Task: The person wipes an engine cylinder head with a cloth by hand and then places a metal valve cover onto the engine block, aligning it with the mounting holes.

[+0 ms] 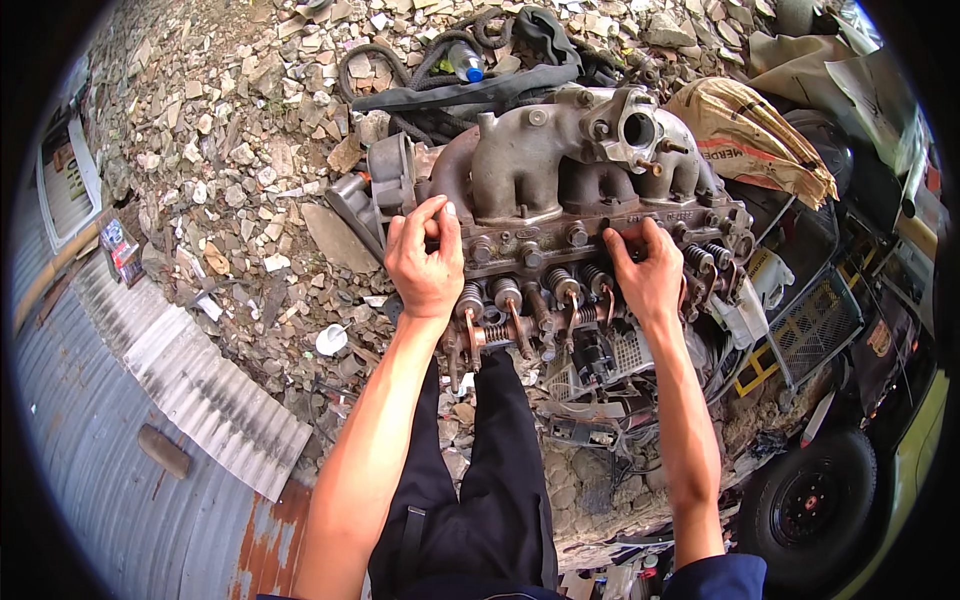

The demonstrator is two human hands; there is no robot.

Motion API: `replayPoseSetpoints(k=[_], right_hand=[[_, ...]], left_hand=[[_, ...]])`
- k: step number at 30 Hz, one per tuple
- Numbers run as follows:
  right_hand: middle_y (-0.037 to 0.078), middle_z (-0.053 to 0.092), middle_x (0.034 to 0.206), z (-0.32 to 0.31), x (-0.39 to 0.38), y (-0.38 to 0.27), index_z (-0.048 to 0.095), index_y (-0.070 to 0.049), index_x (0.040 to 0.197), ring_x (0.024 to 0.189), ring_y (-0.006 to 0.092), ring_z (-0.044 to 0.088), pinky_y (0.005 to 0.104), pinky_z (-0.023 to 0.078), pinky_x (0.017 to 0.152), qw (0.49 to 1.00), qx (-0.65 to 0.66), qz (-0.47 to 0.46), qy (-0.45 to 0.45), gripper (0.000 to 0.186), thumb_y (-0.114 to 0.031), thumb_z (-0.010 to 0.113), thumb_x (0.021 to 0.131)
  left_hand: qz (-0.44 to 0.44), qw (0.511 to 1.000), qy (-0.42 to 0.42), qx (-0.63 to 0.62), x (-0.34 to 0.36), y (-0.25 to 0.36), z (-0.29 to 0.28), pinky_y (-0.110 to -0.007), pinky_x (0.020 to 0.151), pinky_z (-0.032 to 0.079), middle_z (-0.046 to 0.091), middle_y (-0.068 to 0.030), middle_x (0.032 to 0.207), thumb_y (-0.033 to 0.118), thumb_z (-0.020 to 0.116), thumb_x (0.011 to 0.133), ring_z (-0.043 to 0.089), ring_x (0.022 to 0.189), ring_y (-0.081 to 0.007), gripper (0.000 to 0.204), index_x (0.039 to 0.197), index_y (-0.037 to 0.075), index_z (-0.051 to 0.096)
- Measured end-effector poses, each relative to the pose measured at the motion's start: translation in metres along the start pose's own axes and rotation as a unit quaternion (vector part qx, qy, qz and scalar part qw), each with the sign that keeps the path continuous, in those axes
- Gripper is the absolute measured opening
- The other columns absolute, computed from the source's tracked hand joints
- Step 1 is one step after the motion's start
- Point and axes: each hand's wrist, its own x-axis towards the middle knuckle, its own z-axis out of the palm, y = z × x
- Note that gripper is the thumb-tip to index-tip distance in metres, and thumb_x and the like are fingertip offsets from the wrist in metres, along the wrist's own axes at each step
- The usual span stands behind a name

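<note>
i see my left hand (425, 262) and right hand (648, 275) both clamped on the cylinder head (560, 215) (manifold attached); i judge lifting barely begun, valve springs (560, 285) exposed.

An outdoor scrapyard or roadside engine-repair yard: the ground is broken stone rubble (230, 130), rusty corrugated metal sheets (120, 440) lie at the left, a stripped cylinder head with its intake manifold (540, 160) sits among tangled hoses (420, 70), and a vehicle wheel (815, 495) stands at lower right.
</note>
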Motion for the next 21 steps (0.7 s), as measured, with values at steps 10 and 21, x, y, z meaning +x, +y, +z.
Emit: replayPoseSetpoints(k=[10,21], right_hand=[[0.017,0.067,0.090,0.011,0.003,-0.068,0.065,-0.001,0.092,0.088,0.0351,0.064,0.0438,0.049,0.077,0.991,-0.118,-0.038,-0.047,0.024,-0.024,0.069,0.087],[0.026,0.063,0.086,0.024,-0.008,-0.058,0.054,0.002,0.091,0.079,0.0448,0.062,0.0503,0.050,0.068,0.993,-0.089,-0.055,-0.061,0.020,-0.015,0.062,0.092]], left_hand=[[0.025,1.000,0.014,0.009,0.001,-0.002,0.002,-0.030,0.059,0.045,0.052,-0.0011,0.067,0.004,0.072,0.086,0.049,0.061,-0.0134,0.014,0.099,0.002,0.070],[0.028,0.999,0.018,-0.013,0.001,0.000,0.002,-0.031,0.057,0.045,0.053,-0.0013,0.064,0.004,0.071,0.086,0.049,0.060,-0.0152,0.012,0.098,0.003,0.070]])
